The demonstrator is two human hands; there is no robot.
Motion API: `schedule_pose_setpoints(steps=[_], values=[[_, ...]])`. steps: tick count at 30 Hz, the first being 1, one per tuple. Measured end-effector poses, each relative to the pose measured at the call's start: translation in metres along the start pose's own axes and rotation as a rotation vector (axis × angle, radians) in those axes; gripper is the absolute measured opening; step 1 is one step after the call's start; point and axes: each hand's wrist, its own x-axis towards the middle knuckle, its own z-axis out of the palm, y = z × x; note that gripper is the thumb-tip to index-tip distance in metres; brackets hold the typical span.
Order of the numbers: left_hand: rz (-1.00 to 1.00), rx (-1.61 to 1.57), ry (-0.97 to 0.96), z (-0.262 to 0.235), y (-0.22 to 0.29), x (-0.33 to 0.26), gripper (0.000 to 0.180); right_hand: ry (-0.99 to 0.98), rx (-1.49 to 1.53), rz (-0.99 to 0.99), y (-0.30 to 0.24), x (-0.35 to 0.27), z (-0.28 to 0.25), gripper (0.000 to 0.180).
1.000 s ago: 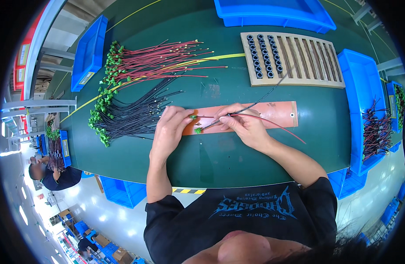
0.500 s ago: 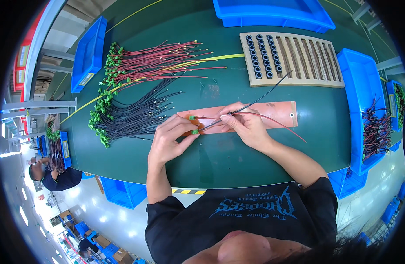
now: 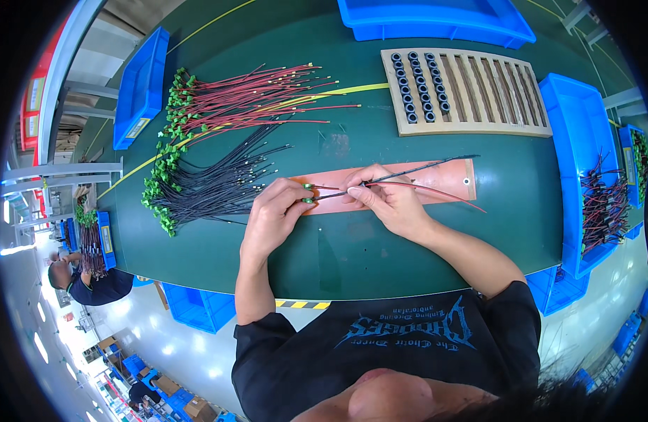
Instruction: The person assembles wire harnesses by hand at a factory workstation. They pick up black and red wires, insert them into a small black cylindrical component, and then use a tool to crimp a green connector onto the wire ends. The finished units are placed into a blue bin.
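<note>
Green plastic shows at the left hand (image 3: 276, 214), a small connector (image 3: 308, 195) pinched at its fingertips, mostly hidden by them. How many plugs sit there I cannot make out. From that pinch a red wire (image 3: 436, 193) and a black wire (image 3: 422, 169) run out toward the person's right, lengthwise along the copper-coloured mat (image 3: 447, 184) beneath them. The right hand (image 3: 387, 200) is closed on both wires just beyond the connector, its fingers covering the spot. Past this grasp the black wire rises slightly, and the red one trails off the mat onto the green table (image 3: 352, 246).
</note>
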Motion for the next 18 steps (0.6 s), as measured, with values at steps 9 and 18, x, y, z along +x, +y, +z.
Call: schedule_pose_setpoints(steps=[9, 18], values=[[-0.135, -0.045, 0.008, 0.003, -0.002, 0.001, 0.034, -0.084, -0.019, -0.173, 0.0, 0.002, -0.005, 0.023], [0.36, 0.194, 0.297, 0.007, 0.016, 0.004, 0.035, -0.104, -0.157, 0.051, -0.01, 0.0, -0.007, 0.023]])
